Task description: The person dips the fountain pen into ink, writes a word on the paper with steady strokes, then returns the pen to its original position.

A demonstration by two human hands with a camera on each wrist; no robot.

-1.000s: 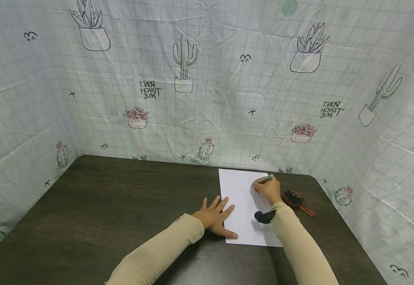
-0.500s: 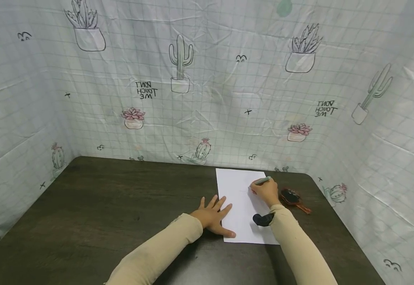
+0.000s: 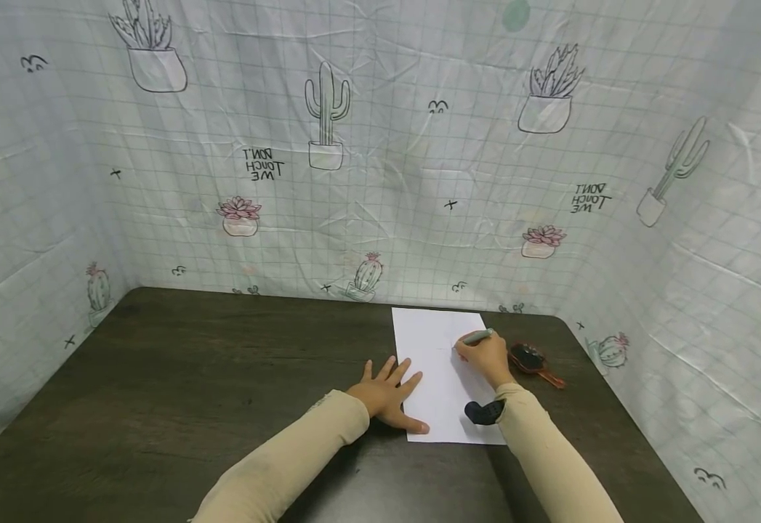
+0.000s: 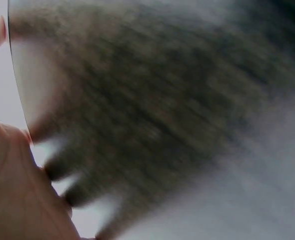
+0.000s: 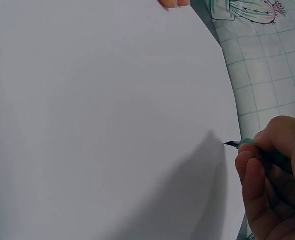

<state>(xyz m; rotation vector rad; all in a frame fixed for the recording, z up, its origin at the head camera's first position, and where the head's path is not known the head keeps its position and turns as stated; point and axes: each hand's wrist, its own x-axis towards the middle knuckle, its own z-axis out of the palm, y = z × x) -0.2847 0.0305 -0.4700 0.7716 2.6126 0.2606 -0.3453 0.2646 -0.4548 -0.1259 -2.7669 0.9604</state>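
A white sheet of paper [image 3: 429, 407] lies on the dark table. My left hand [image 3: 389, 401] rests flat with spread fingers over its left edge, the thumb on the paper. In the left wrist view that hand [image 4: 22, 195] shows at the left, the rest blurred. My right hand [image 3: 488, 359] pinches a grey-green pen [image 3: 478, 336] over the paper's upper right part. Beside the pen tip runs a faint thin line. In the right wrist view the right hand [image 5: 277, 170] has curled fingers round the pen [image 5: 246, 143], its dark pointed tip at the paper.
An orange-brown, long-handled thing with a dark oval head [image 3: 528, 357], resembling a hairbrush, lies right of the paper. A black wrist device [image 3: 483, 413] sticks out from the right sleeve. Fabric with cactus prints [image 3: 380, 181] hangs around the dark wooden table [image 3: 223, 378].
The pen tip has moved slightly toward me over the paper, along with my right hand. My left hand stays in place on the sheet. The head view has shifted a little to the right.
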